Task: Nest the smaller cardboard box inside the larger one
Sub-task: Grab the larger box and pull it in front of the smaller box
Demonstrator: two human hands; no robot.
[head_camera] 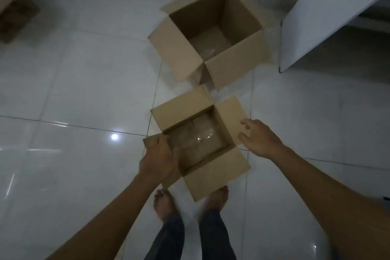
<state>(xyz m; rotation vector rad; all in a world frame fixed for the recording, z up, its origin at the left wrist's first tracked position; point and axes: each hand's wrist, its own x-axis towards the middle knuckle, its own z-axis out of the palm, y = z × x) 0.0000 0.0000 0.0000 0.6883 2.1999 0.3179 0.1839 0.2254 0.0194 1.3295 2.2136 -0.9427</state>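
Two open brown cardboard boxes stand on the white tiled floor. The larger box (213,34) is farther away, its flaps folded out and its inside empty. The smaller box (196,139) sits just in front of my bare feet, flaps spread, with a taped bottom showing. My left hand (158,160) grips the left flap and wall of the smaller box. My right hand (258,138) hovers with spread fingers at the edge of the box's right flap; whether it touches the flap is unclear.
A white board or furniture panel (325,12) leans at the right, close to the larger box. Another brown cardboard box (12,4) sits at the far left corner. My feet (190,200) stand directly behind the smaller box.
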